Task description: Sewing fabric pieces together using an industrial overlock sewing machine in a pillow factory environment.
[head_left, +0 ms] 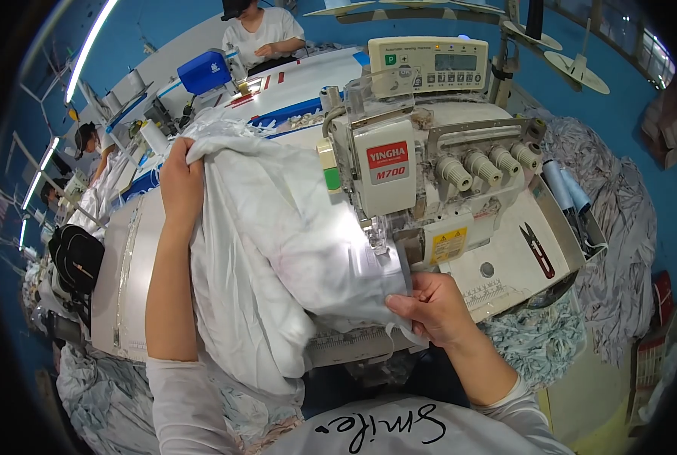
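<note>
i was feeding the white cloth [278, 250] into the sewing machine [422, 182], left hand [181, 182] clutching its bulk, right hand [429, 307] pinching its edge, which next needed steady guiding.

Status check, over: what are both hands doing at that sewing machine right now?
Left hand gripping white fabric, bunched and lifted. Right hand pinching fabric's edge by the presser foot of the sewing machine. Thread snips lie off to the right, apart.
</note>
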Available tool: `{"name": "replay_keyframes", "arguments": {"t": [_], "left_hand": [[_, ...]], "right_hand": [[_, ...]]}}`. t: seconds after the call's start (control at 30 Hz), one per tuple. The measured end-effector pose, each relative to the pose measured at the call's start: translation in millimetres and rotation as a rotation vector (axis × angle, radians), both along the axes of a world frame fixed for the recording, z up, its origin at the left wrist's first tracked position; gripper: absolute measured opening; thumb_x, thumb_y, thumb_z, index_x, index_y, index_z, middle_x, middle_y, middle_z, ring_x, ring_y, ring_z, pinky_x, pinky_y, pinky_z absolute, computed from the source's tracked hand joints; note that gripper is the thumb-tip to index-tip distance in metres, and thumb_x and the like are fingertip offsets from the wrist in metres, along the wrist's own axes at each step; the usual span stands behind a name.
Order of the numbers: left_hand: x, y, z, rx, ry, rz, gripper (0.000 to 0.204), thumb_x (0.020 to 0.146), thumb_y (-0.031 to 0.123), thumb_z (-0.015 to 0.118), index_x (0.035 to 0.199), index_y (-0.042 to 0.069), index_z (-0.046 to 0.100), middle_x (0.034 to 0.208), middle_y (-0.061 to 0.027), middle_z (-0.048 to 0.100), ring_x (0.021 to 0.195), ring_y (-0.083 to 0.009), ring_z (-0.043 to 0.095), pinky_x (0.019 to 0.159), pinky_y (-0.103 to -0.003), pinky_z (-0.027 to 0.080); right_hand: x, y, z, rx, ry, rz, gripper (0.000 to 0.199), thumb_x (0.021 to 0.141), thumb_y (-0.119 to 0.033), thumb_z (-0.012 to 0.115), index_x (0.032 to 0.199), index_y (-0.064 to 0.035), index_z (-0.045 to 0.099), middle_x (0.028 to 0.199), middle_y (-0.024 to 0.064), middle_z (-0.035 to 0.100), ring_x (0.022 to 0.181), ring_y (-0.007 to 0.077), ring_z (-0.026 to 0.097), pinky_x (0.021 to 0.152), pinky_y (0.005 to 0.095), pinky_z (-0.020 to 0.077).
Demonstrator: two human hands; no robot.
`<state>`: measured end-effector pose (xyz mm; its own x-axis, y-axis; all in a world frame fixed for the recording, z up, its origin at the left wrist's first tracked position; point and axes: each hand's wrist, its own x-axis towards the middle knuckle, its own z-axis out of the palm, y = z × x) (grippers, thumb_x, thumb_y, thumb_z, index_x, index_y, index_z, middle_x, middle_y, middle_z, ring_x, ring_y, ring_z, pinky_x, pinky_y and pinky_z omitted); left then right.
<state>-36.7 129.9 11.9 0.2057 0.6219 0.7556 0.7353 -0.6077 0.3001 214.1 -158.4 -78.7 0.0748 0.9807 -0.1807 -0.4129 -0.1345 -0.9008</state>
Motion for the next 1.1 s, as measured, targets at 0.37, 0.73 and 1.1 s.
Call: {"name": "replay_keyframes", "arguments": {"t": [0.37, 0.73, 1.1], "left_hand": [[51, -64, -22, 0.281, 0.026, -0.471, 0.041, 0.07, 0.015, 0.074, 0.107, 0.006, 0.059, 0.11, -0.0127, 0.059, 0.1, -0.0314, 0.057, 0.087, -0.04, 0.045], [84, -182, -16, -0.216, 0.306, -0.921, 0.07, 0.057, 0.012, 0.079, 0.123, 0.004, 0.056, 0.123, -0.0105, 0.056, 0.08, -0.0227, 0.06, 0.066, -0.031, 0.052], [87, -174, -29, -0.108, 0.349, -1.003, 0.027, 0.056, 0.009, 0.078, 0.067, 0.008, 0.054, 0.108, -0.0071, 0.062, 0.067, -0.0207, 0.055, 0.055, -0.03, 0.048]], "right_hand": [[-3, 0, 2, -0.034, 0.031, -0.06, 0.016, 0.082, -0.012, 0.069, 0.075, -0.0025, 0.059, 0.059, -0.0017, 0.054, 0.044, 0.0024, 0.044, 0.04, 0.0178, 0.0322], [-19, -41, -1, 1.028, -1.65, -0.406, 0.018, 0.079, -0.019, 0.073, 0.094, -0.0114, 0.067, 0.078, -0.0021, 0.062, 0.055, 0.0094, 0.053, 0.051, 0.0192, 0.0432], [-9, -15, -9, 0.183, -0.221, -0.366, 0.028, 0.089, -0.004, 0.051, 0.117, 0.0, 0.046, 0.104, 0.0092, 0.055, 0.065, 0.01, 0.055, 0.054, 0.0225, 0.0449]]}}
